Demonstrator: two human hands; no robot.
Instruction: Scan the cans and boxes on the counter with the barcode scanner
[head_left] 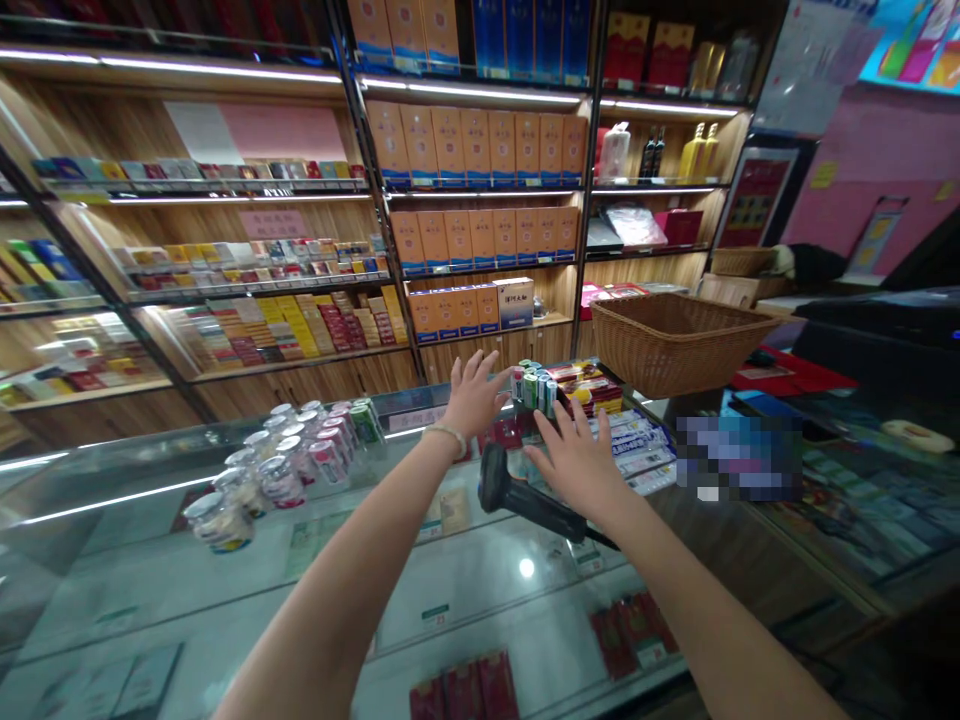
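Observation:
Both my arms reach forward over a glass counter (405,610). My left hand (474,400), a bracelet at its wrist, has its fingers spread at the left side of a small group of upright green and white tubs (534,386). On the right side of that group is my right hand (574,455), fingers apart; whether either hand touches the tubs I cannot tell. A black barcode scanner (529,500) lies on the glass beneath my hands. Behind my right hand are red and yellow packets (592,385) and blue and white packs (637,440).
Several rows of small clear jars and tubs (281,480) stand on the counter to the left. A wicker basket (667,345) sits at the back right. Wall shelves hold orange boxes (472,145) and cigarette packs (300,325). Red packs (465,690) lie under the glass.

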